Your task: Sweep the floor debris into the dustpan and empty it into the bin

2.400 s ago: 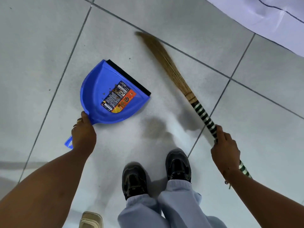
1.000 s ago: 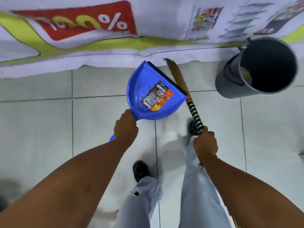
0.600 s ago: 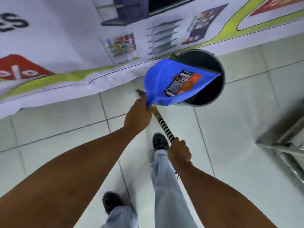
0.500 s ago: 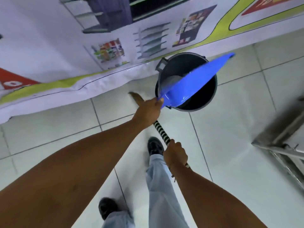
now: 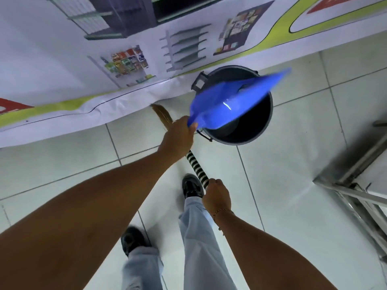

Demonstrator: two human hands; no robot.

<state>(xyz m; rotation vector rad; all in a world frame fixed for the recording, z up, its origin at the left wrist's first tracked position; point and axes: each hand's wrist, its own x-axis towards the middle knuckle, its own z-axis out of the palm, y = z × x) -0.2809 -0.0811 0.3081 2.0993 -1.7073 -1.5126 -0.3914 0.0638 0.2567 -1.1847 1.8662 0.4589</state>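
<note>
My left hand point(image 5: 178, 139) grips the handle of the blue dustpan point(image 5: 226, 103), which is blurred and turned over above the open mouth of the dark grey bin point(image 5: 265, 124). I see the pan's underside, so its contents are hidden. My right hand point(image 5: 216, 195) holds the broom by its black-and-white striped handle point(image 5: 195, 164). The broom's straw head point(image 5: 162, 116) points toward the banner, partly behind my left hand.
A printed banner point(image 5: 125, 59) hangs along the wall down to the floor just behind the bin. A metal frame point(image 5: 356, 181) stands on the tiles at the right. My feet and pale trouser legs point(image 5: 201, 237) are below the hands on the white tiled floor.
The dustpan was lifted off the floor, carried to the bin and tipped over above it. In the last half second it has swung further over the bin mouth; the broom came along in my right hand.
</note>
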